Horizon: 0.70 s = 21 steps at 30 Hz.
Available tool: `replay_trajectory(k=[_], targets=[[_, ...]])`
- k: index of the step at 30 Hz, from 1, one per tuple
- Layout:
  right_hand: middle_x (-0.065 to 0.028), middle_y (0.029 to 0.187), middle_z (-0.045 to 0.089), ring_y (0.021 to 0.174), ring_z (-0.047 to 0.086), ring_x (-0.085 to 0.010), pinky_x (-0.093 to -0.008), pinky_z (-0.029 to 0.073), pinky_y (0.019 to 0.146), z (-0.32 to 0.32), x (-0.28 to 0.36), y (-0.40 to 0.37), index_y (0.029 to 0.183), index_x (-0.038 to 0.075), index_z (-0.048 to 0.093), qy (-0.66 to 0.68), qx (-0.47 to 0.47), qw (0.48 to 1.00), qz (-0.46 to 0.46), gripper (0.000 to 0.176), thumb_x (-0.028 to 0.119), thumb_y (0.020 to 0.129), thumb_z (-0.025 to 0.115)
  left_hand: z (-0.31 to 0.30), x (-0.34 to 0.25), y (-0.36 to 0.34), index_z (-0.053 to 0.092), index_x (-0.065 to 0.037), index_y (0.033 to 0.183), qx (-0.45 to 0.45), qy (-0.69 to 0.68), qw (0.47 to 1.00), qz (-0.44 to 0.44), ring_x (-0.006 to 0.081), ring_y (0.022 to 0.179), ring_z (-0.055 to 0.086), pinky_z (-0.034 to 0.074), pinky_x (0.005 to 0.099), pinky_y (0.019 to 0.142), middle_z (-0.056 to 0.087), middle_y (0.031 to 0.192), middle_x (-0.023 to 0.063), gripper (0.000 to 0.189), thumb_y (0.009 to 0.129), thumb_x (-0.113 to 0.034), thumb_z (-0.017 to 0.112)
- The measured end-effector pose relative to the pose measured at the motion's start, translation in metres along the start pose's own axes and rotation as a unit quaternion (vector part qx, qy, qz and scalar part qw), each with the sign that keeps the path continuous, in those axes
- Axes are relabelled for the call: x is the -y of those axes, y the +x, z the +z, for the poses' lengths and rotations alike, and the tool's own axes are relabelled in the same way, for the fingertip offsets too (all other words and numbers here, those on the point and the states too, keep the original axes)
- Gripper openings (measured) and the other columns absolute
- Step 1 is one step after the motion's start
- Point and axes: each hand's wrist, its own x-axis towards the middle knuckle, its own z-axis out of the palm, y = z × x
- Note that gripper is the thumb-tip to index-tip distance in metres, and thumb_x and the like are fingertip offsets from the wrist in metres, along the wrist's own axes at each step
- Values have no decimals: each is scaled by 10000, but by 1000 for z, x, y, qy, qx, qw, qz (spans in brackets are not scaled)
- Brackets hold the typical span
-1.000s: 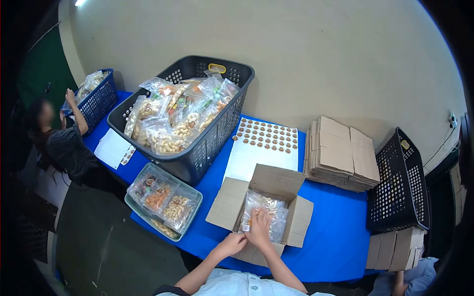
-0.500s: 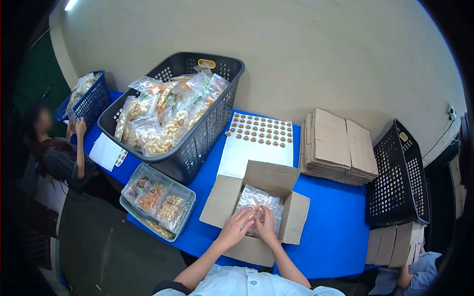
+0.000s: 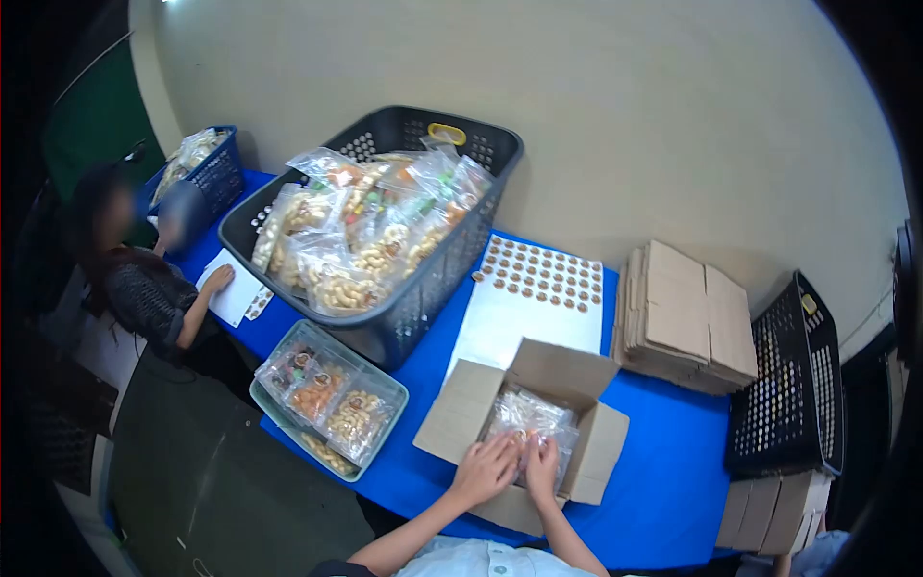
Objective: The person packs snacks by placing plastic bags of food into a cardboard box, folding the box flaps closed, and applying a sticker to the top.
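Note:
An open cardboard box (image 3: 447, 411) stands on the blue table, its flaps folded outward. Clear plastic packets (image 3: 529, 410) lie inside it. My left hand (image 3: 488, 468) reaches into the box, its fingers bent over the packets. Close beside it on the right, my right hand (image 3: 542, 465) touches the same packets with its fingertips. Something orange shows between the hands; whether either hand grips a packet cannot be made out. Left of the box, a pale green tray (image 3: 377, 445) bears packets of snacks.
A big black basket (image 3: 423, 288) holds many snack packets. Behind the box lies a sticker sheet (image 3: 519, 317). Flattened cartons (image 3: 685, 308) and a black basket (image 3: 784, 385) stand at right. A co-worker (image 3: 144, 288) is by a blue basket (image 3: 216, 178) at left.
The whole view has shifted, with the table's things now lower and further right. My hands remain at the packets in the box. The co-worker's hand now rests on the white paper.

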Motion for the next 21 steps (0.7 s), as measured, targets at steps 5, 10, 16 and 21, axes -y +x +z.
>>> replay_trajectory(k=[5,10,16,21], targets=[[-51,606,556,497,501,-115,-276,406,460,-6,-14,4,820,2,497,-162,-44,971,-172,154,146,866,525,-14,2,-3,470,-78,1248,-8,-161,986,31,257,1176,438,349,386,936,425,1309,132,454,833,-249,540],[-166,683,550,643,551,-270,-407,411,597,-3,17,-9,884,15,539,-323,-76,937,-108,247,250,811,552,-109,67,-34,267,-50,1359,38,-594,802,-48,220,1157,454,313,367,997,428,1294,128,648,809,-147,596],[-186,697,563,617,549,-353,-420,432,574,30,65,-31,909,1,545,-499,-194,833,-141,255,227,798,585,-244,181,-109,367,5,1257,-195,-598,767,-125,207,1053,522,359,365,944,547,1101,139,519,806,-127,588],[-162,545,511,536,534,-334,-456,385,536,22,30,-7,954,5,510,-487,-289,818,-100,251,231,846,527,-292,221,-154,428,-82,1250,-148,-564,774,-245,143,1042,502,385,280,860,553,1109,53,432,857,-176,580]])
